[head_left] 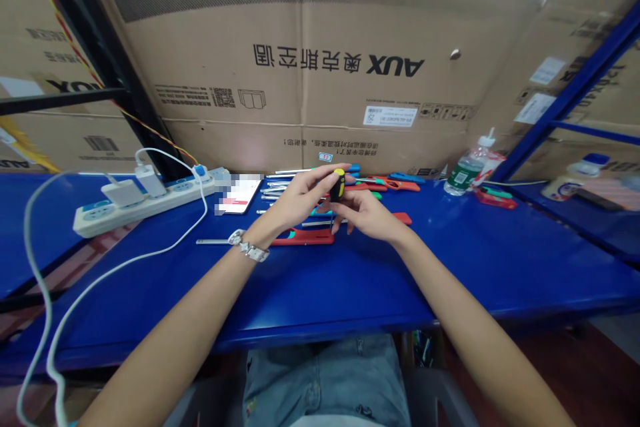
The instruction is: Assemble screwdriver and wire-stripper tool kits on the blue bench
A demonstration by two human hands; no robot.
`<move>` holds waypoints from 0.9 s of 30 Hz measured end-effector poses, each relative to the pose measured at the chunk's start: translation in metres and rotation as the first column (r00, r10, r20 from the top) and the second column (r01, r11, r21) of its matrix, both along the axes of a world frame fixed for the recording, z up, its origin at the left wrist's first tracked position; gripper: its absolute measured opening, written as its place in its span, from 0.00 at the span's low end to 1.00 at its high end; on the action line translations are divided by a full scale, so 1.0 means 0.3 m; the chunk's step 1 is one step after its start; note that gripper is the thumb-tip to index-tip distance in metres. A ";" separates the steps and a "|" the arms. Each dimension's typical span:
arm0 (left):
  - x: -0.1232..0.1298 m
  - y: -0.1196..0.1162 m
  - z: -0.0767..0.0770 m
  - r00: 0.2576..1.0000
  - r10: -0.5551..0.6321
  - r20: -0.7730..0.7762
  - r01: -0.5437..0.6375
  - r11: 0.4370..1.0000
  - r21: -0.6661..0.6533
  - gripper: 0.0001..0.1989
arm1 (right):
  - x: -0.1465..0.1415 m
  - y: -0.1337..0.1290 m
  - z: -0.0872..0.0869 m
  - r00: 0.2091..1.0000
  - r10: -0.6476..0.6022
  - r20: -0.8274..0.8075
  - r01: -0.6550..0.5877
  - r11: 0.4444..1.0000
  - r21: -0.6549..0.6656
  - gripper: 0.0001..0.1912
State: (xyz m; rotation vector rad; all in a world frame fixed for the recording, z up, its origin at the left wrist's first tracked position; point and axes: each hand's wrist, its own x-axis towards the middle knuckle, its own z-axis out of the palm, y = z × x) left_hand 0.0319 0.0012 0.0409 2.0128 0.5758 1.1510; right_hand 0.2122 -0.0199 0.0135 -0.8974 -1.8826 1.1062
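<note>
A small yellow and black screwdriver stands upright between my hands, its yellow end up and its thin shaft pointing down. My left hand has its fingers closed round the yellow and black handle. Just to the right, my right hand is closed by the lower part, its fingertips at the shaft. Below my left hand lies a red long-necked lighter with a metal tube pointing left. More such lighters lie behind my hands, including a red one and a blue one; my hands partly hide them.
A white power strip with chargers and cables lies on the left of the blue table. A white and red card is beside it. At the right stand a clear bottle and a red item. Cardboard closes off the back.
</note>
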 end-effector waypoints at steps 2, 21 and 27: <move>0.002 0.008 -0.008 1.000 0.013 0.026 -0.012 1.000 -0.016 0.14 | -0.007 0.000 -0.008 0.999 -0.047 -0.004 0.047 0.998 0.045 0.20; 0.048 0.023 -0.028 0.946 0.258 0.199 -0.273 0.960 0.055 0.16 | -0.054 0.019 -0.057 0.932 -0.331 -0.149 0.350 0.929 0.119 0.22; 0.018 0.000 -0.011 0.992 0.120 0.042 -0.123 0.991 0.060 0.13 | -0.032 0.000 -0.009 0.997 -0.061 -0.053 0.064 0.997 0.050 0.20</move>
